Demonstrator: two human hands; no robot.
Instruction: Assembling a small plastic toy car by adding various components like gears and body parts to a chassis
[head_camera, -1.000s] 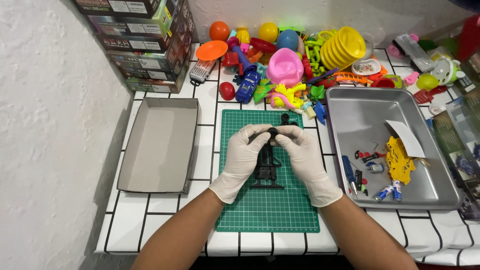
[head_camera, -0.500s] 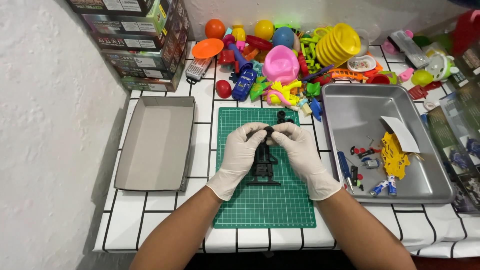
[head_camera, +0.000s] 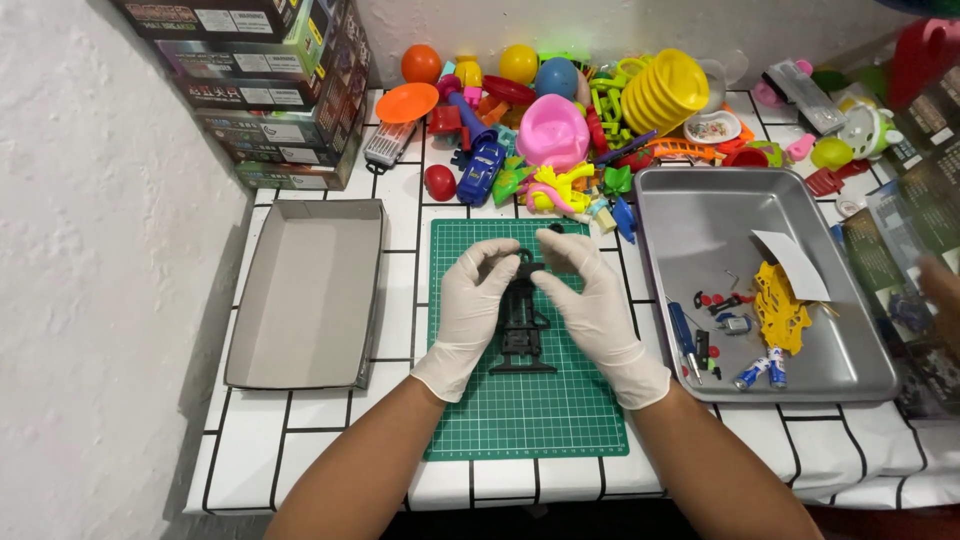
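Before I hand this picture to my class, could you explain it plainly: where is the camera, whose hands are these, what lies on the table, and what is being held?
The camera sits on a person's head and looks down, so the two arms belong to the wearer. Both hands wear white gloves. The left hand and right hand meet over a black plastic frame, pinching its top end with the fingertips. The frame lies on a green cutting mat on a white tiled table. Left of the mat is an empty grey box. To the right, a metal tray holds a yellow part, a slip of white paper and small pieces. Behind the mat lies a heap of colourful toys, with stacked boxes at the back left.
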